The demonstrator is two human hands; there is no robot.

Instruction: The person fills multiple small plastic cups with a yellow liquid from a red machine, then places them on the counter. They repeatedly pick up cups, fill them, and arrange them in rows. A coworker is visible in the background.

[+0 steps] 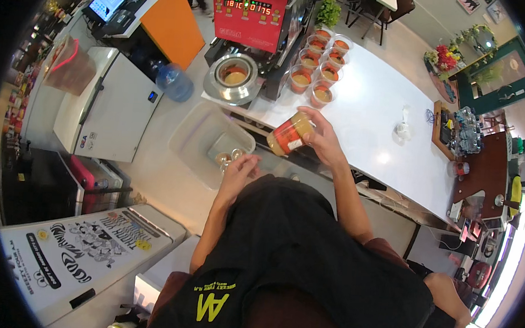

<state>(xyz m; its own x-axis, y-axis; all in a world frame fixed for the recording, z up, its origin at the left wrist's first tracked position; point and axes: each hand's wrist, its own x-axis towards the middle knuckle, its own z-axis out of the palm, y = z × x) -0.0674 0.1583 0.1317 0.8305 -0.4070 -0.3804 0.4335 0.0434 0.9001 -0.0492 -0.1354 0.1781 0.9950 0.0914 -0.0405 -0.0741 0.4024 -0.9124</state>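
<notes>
My right hand (324,138) holds a tilted plastic cup (289,133) with an orange-red printed band and tan contents, above the front edge of the white table. My left hand (243,167) is lower and to the left, its fingers bent, near a translucent plastic tub (188,133) with several small round pieces in it; whether it holds anything cannot be told. Another cup (235,75) sits in the round metal holder of a red cup sealing machine (248,18). To the right of the machine, several filled cups (322,94) stand in two rows.
A blue water bottle (174,83) and a white chest freezer (109,107) stand to the left. A crumpled clear wrapper (403,129) lies on the white table (378,170). At its far right end is a wooden tray (442,133) beside clear bottles. Another person's arm (449,298) shows at the lower right.
</notes>
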